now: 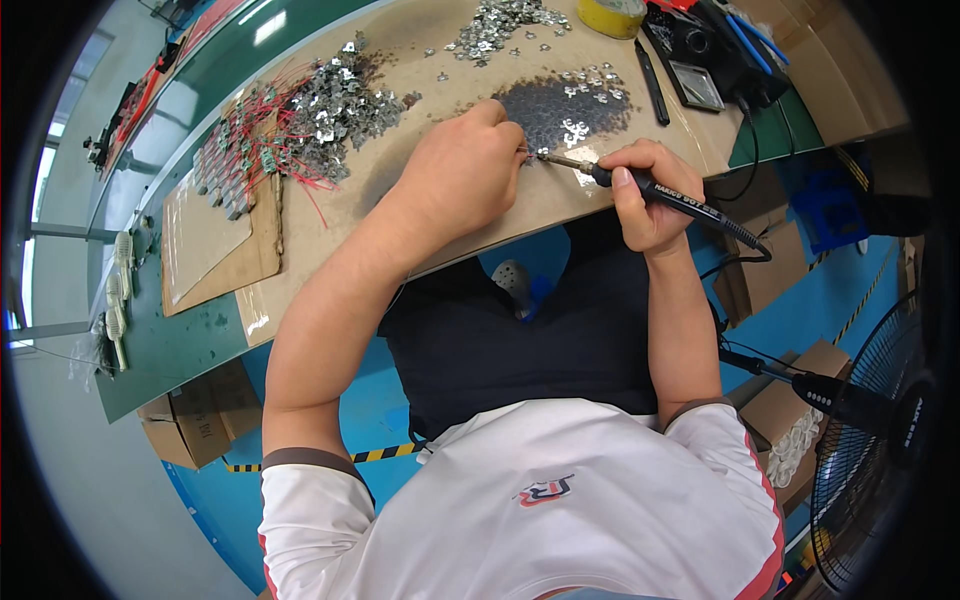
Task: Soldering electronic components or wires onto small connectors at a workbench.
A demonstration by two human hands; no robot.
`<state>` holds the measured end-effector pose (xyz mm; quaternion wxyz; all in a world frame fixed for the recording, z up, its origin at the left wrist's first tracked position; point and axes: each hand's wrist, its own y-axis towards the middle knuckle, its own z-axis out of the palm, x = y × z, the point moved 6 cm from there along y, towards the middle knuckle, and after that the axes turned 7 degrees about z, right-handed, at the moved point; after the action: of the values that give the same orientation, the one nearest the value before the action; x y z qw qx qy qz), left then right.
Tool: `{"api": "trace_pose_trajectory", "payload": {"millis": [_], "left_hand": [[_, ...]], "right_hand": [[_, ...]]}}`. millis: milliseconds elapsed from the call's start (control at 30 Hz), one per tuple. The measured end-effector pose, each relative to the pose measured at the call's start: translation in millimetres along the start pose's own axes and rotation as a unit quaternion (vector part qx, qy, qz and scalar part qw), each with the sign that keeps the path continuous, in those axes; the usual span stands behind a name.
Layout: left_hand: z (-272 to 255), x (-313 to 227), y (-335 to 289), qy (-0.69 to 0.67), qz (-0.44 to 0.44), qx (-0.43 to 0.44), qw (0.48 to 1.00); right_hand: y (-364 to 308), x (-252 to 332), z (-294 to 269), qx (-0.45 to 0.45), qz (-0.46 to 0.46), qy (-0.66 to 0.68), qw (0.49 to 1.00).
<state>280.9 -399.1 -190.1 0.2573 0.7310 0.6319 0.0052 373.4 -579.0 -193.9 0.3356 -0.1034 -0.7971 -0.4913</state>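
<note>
Right hand (648,195) grips black soldering iron (685,201); left hand (463,170) beside its tip (550,158); metal pieces (345,100) heaped beyond

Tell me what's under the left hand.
Tan cardboard shows around the left hand, with a dark patch beyond it; whatever lies directly beneath is covered and can't be seen.

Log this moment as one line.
right hand: holds soldering iron | left hand: near its tip | nearby: small metal pieces, yellow tape roll

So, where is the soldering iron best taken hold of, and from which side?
Probably by its long black handle, coming from the right, where the right hand grips it. The bare metal barrel points left, toward the left hand, and may be hot.
</note>
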Motion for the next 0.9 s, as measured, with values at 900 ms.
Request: {"api": "trace_pose_trajectory", "payload": {"millis": [900], "left_hand": [[1.7, -4.1, 10.9, -0.014, 0.013, -0.001, 1.0]], "right_hand": [[-1.3, -5.1, -14.9, -0.069, 0.01, -0.029, 0.997]]}}
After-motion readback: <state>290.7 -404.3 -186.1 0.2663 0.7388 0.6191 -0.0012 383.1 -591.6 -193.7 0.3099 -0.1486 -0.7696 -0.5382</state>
